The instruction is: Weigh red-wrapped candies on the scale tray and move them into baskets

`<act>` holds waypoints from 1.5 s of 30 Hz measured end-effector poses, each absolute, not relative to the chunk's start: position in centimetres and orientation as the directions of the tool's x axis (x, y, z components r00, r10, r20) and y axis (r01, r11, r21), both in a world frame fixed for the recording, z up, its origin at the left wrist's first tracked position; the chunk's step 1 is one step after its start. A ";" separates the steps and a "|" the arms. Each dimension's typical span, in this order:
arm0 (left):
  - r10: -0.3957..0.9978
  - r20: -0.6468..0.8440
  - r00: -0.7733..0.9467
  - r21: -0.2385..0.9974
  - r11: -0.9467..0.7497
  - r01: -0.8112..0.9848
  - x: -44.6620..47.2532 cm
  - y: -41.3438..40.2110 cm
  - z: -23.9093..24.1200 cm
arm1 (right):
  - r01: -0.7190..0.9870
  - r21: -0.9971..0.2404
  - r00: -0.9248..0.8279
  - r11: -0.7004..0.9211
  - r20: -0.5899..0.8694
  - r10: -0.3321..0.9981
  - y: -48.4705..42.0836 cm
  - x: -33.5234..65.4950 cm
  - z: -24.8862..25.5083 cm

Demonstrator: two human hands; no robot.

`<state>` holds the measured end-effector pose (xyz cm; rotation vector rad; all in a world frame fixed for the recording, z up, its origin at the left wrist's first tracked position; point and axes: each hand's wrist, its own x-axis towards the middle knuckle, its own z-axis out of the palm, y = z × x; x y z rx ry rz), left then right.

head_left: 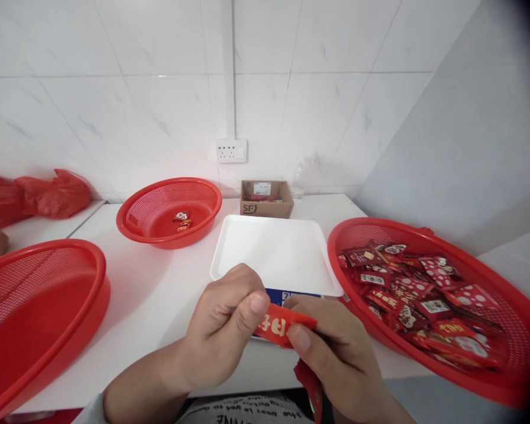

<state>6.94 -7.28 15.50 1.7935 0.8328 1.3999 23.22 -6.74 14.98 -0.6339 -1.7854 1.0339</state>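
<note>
A small red snack packet [274,325] with cream lettering is held between my two hands, over the near side of a white tray [276,238]. My left hand [227,327] is closed, its thumb and fingers pinching the packet's left end. At the other end, the thumb and fingers of my right hand [340,347] press on it. A dark red wrapper piece [310,390] hangs below the right hand; whether it belongs to the same packet I cannot tell. Part of a blue printed surface [276,296] shows beneath the tray's near edge.
At right, a red basket [348,227] holds many snack packets [406,294]. Another red basket [126,227] at back left has a few packets [183,221]. A third red basket [99,265] stands near left. Behind the tray is a cardboard box [267,209]; red bags [57,194] lie far left.
</note>
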 end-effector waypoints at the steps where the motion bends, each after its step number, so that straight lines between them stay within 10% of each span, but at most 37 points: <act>1: 0.823 0.529 0.208 0.829 -0.554 0.083 6.9 -7.3 15.6 | -0.023 -0.862 -0.420 0.506 0.468 0.778 -6.7 23.2 14.9; 16: 0.708 0.670 0.222 0.649 -0.704 0.288 6.9 -7.5 16.2 | 0.026 -0.803 -0.391 0.596 0.540 0.745 -6.3 23.6 14.9; 45: 0.707 0.707 -0.007 0.698 -0.696 0.169 7.4 -7.6 16.0 | 0.003 -0.801 -0.410 0.599 0.546 0.731 -6.4 23.5 14.6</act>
